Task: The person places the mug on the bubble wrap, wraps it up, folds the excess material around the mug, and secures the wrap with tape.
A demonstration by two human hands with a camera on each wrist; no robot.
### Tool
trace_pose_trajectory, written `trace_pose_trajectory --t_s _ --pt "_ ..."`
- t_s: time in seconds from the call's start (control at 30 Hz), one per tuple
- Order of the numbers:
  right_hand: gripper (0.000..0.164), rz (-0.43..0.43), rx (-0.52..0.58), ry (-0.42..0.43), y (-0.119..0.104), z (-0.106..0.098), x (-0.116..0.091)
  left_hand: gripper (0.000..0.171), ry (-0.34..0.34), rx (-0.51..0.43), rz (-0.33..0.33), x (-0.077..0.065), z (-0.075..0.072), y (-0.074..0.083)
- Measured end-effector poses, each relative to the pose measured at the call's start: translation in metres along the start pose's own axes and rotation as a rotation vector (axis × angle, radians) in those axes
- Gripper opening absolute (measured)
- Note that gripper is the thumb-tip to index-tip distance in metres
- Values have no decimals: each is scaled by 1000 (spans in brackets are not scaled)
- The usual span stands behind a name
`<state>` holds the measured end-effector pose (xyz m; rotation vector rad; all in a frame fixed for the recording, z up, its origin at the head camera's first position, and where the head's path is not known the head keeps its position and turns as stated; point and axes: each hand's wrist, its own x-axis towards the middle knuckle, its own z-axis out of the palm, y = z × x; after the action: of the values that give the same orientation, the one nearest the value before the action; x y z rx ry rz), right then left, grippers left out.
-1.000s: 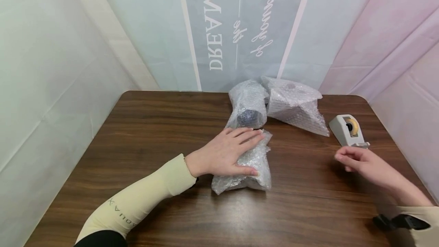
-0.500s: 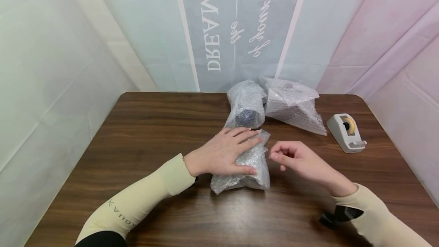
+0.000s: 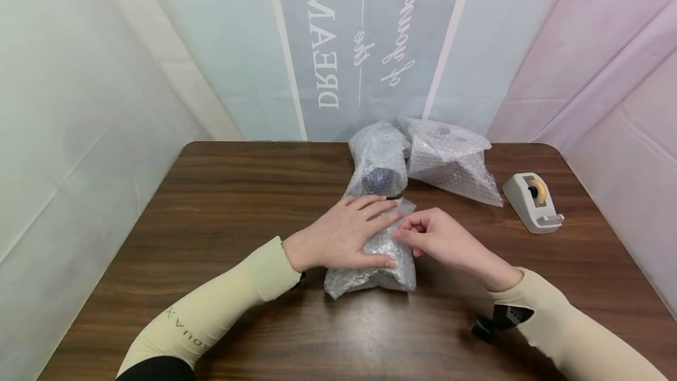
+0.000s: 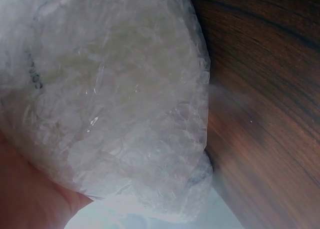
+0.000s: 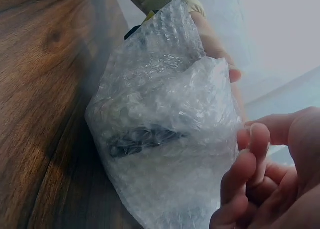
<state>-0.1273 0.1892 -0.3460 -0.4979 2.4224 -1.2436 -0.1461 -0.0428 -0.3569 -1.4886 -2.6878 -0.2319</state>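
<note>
A bubble-wrapped package [image 3: 388, 246] lies on the table in front of me, its clear wrap crumpled and folded over. My left hand [image 3: 349, 237] rests on top of it, fingers spread and straight. At the package's right side, my right hand [image 3: 436, 237] has its thumb and forefinger pinched together, the other fingers curled. The pinch appears to hold a small strip of clear tape, which hardly shows. In the right wrist view, those fingertips [image 5: 257, 134] are right at the edge of the wrap. Something dark shows through the bubble wrap [image 5: 170, 99] there.
Behind the package stand a bubble-wrapped bundle [image 3: 378, 157] with a dark round end and a larger bubble-wrapped parcel [image 3: 449, 160]. A white tape dispenser [image 3: 529, 210] with a yellowish roll sits at the right. Fabric backdrops [image 3: 370, 46] border the wooden table [image 3: 238, 193].
My right hand has moved left from the tape dispenser to the package's right side, staying pinched. My left hand has stayed on the package.
</note>
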Motion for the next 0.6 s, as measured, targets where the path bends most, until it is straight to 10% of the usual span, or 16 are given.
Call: trace_pose_trajectory --t_s 0.6 --pt "53 130 -24 -91 7 -2 -2 83 8 -22 7 0 0 -1"
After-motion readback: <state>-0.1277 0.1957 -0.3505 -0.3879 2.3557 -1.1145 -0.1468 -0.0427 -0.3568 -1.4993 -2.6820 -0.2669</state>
